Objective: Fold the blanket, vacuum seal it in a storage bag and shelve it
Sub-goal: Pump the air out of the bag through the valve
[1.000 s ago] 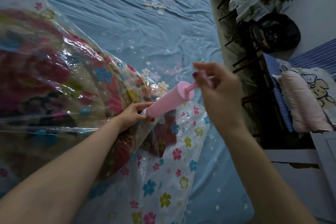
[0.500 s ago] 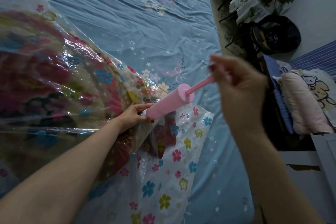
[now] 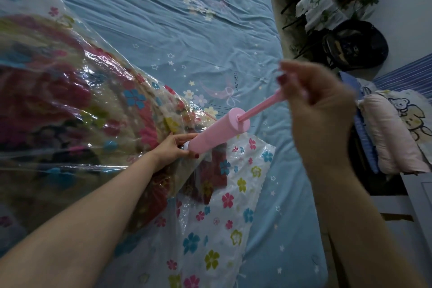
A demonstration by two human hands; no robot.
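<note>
Head view is showing the vacuum-sealing step: the left hand (image 3: 174, 147) is gripping the pink plastic hand pump (image 3: 218, 134) against the clear flower-printed storage bag (image 3: 93, 105) holding the folded blanket (image 3: 46, 100) on the blue bed sheet (image 3: 187, 30), the right hand (image 3: 315, 103) is clutching its drawn-out plunger rod (image 3: 259, 107). Next, likely, a straight push inward.

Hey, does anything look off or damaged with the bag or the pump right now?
Nothing stands out. The pink hand pump sits nozzle-down on the flowered storage bag, left hand steadying its base, right hand gripping the plunger handle.
</note>
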